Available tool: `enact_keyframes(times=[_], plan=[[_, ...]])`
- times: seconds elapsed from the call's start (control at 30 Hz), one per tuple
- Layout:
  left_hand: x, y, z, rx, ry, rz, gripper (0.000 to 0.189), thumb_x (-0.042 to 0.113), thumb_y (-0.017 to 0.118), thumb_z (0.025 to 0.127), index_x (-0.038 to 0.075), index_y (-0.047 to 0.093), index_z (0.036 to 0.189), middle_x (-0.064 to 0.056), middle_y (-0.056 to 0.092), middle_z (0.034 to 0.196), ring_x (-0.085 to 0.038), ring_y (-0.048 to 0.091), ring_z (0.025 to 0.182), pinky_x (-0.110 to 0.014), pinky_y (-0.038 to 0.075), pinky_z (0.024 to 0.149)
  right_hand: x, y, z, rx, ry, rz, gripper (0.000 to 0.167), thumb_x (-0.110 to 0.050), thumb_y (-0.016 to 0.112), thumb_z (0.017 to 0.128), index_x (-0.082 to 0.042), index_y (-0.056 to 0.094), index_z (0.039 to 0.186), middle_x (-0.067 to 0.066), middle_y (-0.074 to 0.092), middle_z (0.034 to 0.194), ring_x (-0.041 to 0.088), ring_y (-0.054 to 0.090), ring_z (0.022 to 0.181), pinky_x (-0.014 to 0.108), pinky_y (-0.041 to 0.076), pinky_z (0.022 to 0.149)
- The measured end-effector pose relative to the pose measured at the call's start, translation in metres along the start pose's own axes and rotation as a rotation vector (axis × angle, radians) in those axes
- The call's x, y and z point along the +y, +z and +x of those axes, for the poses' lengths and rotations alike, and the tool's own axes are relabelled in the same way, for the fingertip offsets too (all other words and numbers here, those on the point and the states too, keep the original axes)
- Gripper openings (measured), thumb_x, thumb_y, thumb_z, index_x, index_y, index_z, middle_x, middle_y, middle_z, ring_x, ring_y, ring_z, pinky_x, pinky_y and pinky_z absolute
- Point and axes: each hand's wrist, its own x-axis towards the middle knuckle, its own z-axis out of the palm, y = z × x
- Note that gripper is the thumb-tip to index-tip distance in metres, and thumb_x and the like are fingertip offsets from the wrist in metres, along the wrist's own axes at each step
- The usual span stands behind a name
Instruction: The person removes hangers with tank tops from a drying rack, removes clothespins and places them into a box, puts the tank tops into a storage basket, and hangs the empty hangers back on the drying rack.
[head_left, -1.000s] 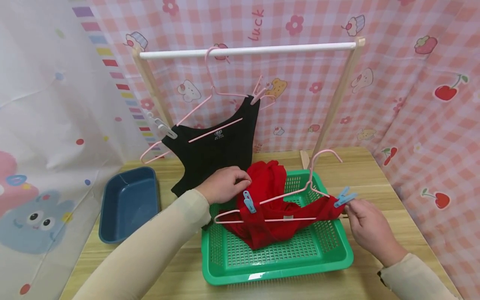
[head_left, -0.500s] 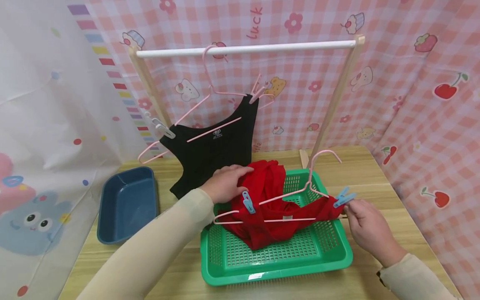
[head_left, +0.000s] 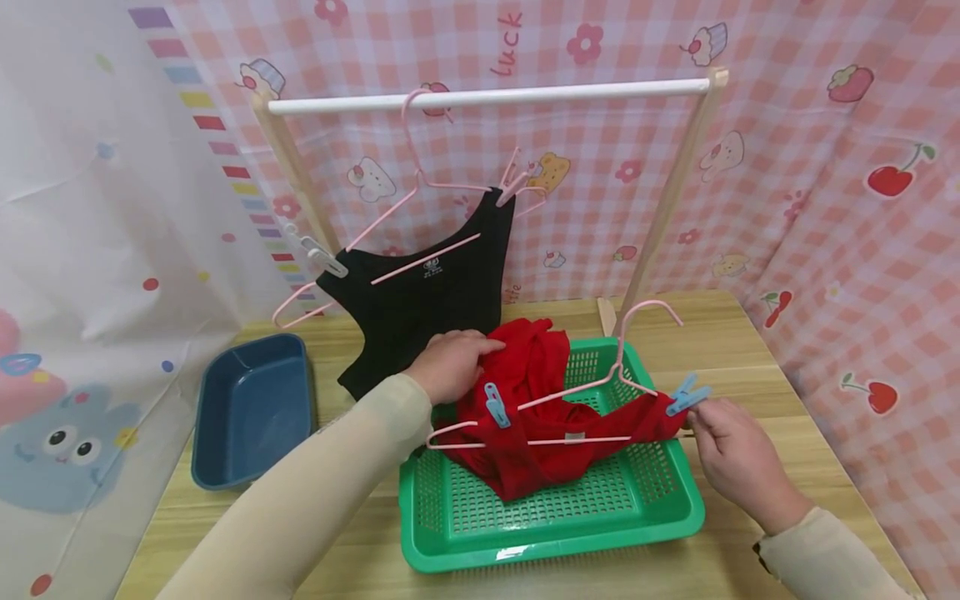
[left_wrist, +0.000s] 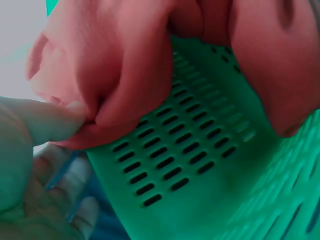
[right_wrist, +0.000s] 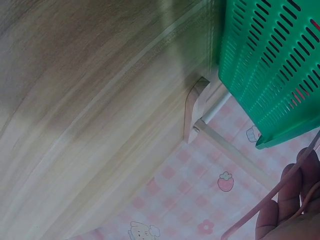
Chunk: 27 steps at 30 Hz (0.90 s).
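Observation:
A red tank top (head_left: 551, 467) lies bunched in the green basket (head_left: 543, 546), its straps clipped to a pink hanger (head_left: 566, 390) by a blue clothespin (head_left: 497, 406) and another blue clothespin (head_left: 687, 395). My left hand (head_left: 448, 364) is at the tank top's back left part; in the left wrist view its thumb (left_wrist: 55, 120) pinches a red fold against the fingers. My right hand (head_left: 738, 458) grips the hanger's right end beside the clothespin. In the right wrist view the fingers (right_wrist: 290, 192) curl around the pink hanger wire.
Behind the basket, a black tank top (head_left: 435, 308) hangs on a pink hanger (head_left: 417, 150) from the rack's white bar (head_left: 525, 94). A pale clothespin (head_left: 324, 257) and a pink clothespin (head_left: 513, 188) hold its straps. A blue bin (head_left: 255, 412) stands at the left.
My left hand has taken hold of the red cloth's back left part and shifted it slightly left. My right hand and the hanger stay in place.

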Motion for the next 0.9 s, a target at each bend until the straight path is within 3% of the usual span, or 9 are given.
enact_keyframes(times=[0.17,0.4,0.53,0.63,0.8,0.9], plan=[[0.004,-0.005,-0.002,0.100,0.024,-0.061,0.039,0.024,0.070,0.102,0.026,0.069,0.140,0.000,0.069,0.138,-0.023,0.061,0.125,-0.047,0.046,0.116,-0.001,0.000,0.000,0.003,-0.004,0.000,0.018,0.007,0.067,0.094,-0.010,0.072,0.097,0.000,0.074,0.087,0.020,0.063,0.081,0.040,0.053,0.071],[0.008,-0.016,-0.008,0.167,0.052,-0.281,0.015,0.030,0.074,0.100,0.025,0.076,0.113,0.006,0.072,0.116,-0.018,0.062,0.106,-0.039,0.056,0.102,-0.002,-0.001,0.001,0.006,-0.003,0.003,0.018,0.007,0.066,0.094,-0.010,0.072,0.096,0.000,0.074,0.087,0.022,0.065,0.082,0.042,0.053,0.072],[0.009,-0.020,-0.013,0.151,0.067,-0.371,0.009,0.033,0.075,0.099,0.025,0.071,0.102,0.007,0.069,0.101,-0.018,0.061,0.093,-0.035,0.056,0.087,-0.002,-0.001,0.000,0.020,-0.024,-0.001,0.020,0.009,0.067,0.093,-0.011,0.070,0.093,-0.001,0.072,0.084,0.018,0.062,0.080,0.040,0.051,0.070],[0.010,-0.021,-0.015,0.121,0.087,-0.420,0.012,0.031,0.075,0.099,0.023,0.066,0.103,0.005,0.068,0.096,-0.020,0.061,0.088,-0.034,0.055,0.079,-0.002,-0.001,0.000,0.028,-0.044,-0.003,0.021,0.010,0.067,0.091,-0.010,0.069,0.092,-0.001,0.071,0.083,0.017,0.062,0.079,0.039,0.052,0.069],[0.009,-0.021,-0.018,0.053,0.092,-0.434,0.028,0.030,0.074,0.099,0.021,0.063,0.123,0.005,0.068,0.100,-0.019,0.063,0.090,-0.032,0.057,0.082,-0.002,-0.001,0.001,0.034,-0.058,0.004,0.022,0.011,0.067,0.090,-0.011,0.069,0.092,0.000,0.072,0.085,0.019,0.063,0.079,0.039,0.053,0.069],[0.007,-0.019,-0.018,0.021,0.091,-0.386,0.027,0.032,0.072,0.100,0.022,0.067,0.124,0.007,0.070,0.101,-0.017,0.064,0.092,-0.033,0.057,0.086,-0.002,-0.001,0.001,0.034,-0.059,0.006,0.022,0.011,0.067,0.090,-0.011,0.069,0.092,0.000,0.072,0.085,0.019,0.063,0.079,0.040,0.053,0.069]])
